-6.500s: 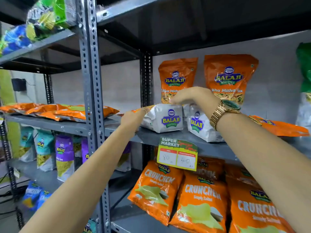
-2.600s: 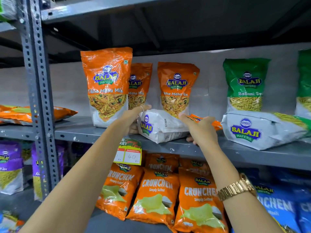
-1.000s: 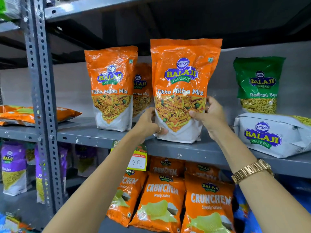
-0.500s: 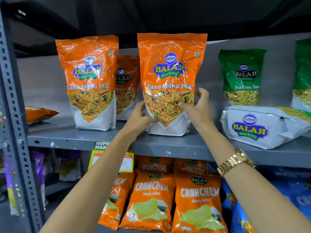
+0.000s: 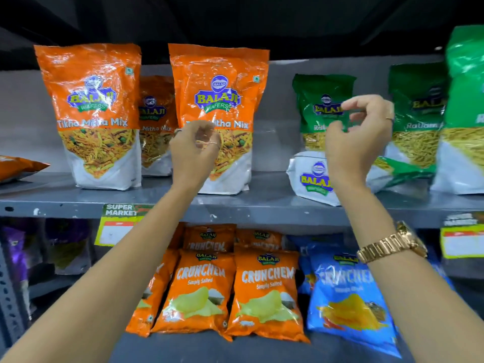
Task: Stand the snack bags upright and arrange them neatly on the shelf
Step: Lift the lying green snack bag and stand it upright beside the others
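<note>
The grey shelf [image 5: 262, 205] carries the snack bags in a front row so the labels face out. Two orange bags [image 5: 94, 113] stand upright near the edge, a third behind and between them. To the right stand green bags [image 5: 416, 113], but one green-and-white bag [image 5: 314, 176] lies on its side, probably next to be righted. The right hand [image 5: 351, 145] hangs raised before it, fingers apart and curled, holding nothing. The left hand [image 5: 193, 155] hovers before the second orange bag, fingers loosely open, empty.
</note>
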The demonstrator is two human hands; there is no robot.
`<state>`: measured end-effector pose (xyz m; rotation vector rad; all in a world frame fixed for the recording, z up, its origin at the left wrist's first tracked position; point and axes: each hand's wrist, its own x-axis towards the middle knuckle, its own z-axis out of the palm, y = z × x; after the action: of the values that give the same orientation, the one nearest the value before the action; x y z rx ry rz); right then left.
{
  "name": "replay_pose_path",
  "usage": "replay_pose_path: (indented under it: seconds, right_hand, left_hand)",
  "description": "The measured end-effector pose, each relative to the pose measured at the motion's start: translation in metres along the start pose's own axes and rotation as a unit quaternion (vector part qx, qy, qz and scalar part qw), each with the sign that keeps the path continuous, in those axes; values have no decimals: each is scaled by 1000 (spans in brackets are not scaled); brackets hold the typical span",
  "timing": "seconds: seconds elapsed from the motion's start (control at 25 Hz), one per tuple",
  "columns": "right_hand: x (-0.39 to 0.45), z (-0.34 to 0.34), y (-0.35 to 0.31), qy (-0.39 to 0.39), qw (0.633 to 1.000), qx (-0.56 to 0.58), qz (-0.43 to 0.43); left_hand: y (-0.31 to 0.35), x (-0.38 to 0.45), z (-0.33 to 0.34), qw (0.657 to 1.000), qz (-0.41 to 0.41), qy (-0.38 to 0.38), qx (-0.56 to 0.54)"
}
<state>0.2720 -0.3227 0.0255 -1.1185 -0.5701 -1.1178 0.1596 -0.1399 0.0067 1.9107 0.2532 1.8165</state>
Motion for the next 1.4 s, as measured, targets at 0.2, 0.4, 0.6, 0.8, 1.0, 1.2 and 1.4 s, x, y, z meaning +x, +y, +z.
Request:
replay_pose_path:
  seconds: [0.2, 0.4, 0.6, 0.8, 1.0, 1.2, 1.4]
  right_hand:
    - [23, -51, 44, -78, 984, -146, 71]
    - [7, -84, 68, -215, 916, -186, 282]
    - [18, -86, 76, -282, 879, -151, 354]
    - [22, -86, 77, -302, 863, -114, 388]
    - [23, -81, 83, -265, 853, 24, 449]
    - [23, -75, 77, -227, 864, 171, 415]
    - [26, -85, 62, -258, 864, 255, 349]
  left_hand:
    - [39, -11, 58, 985, -104, -125, -64]
    - [57, -25, 106, 892, -378, -206, -140]
    - [55, -43, 131, 841, -407, -319, -158]
    - [51, -46, 135, 859, -384, -302, -153]
    - [58, -52, 122, 855, -383, -292, -193]
    - [58, -56, 100, 859, -342, -257, -280]
    - [59, -68, 77, 869, -223, -310, -314]
